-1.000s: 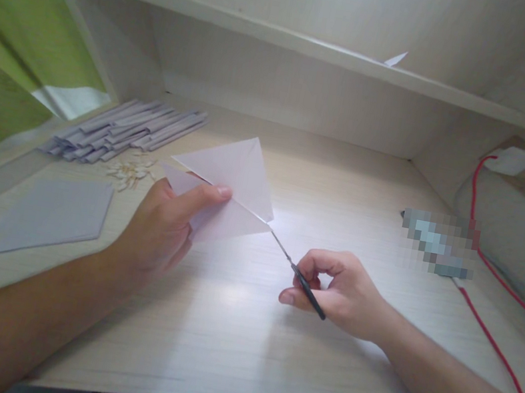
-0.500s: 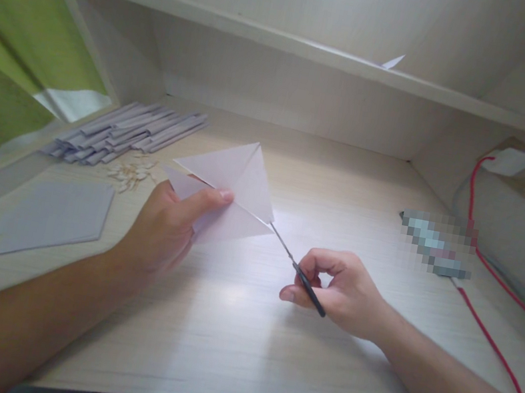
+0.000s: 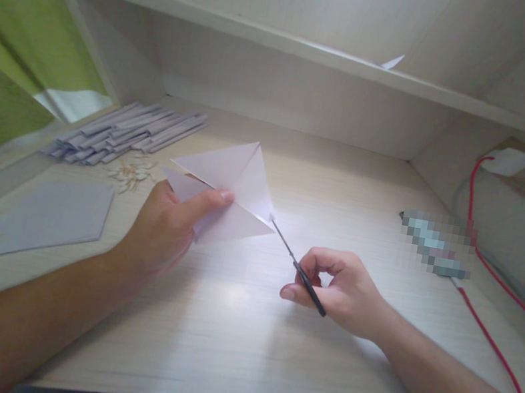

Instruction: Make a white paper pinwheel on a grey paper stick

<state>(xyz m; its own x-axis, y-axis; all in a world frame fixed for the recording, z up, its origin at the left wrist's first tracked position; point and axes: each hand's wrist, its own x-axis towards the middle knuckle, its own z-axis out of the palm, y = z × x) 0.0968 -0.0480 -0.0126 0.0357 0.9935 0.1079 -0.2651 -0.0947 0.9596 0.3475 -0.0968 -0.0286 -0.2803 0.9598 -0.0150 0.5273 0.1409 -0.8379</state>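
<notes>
Worktop (image 3: 218,358): pale, bare stretch nearest, both forearms over it.
Right hand (image 3: 347,293): curled, gripping black-handled scissors (image 3: 296,267).
Left hand (image 3: 163,223): closed on the folded paper (image 3: 250,184), thumb on top, fingers beneath.
Loose sheets (image 3: 59,215): flat, left of left hand.
Scissors axis: slants away and leftward from right hand; blades edge-on, can't tell if parted.
Key relation: paper lies ahead-left of right hand, left hand nearer it; its long centre line runs left to right, right corner facing scissors. Tip sits at right edge; contact unclear.
Scraps (image 3: 132,172): beyond sheets.
Folded strips (image 3: 129,132): piled, far left.
</notes>
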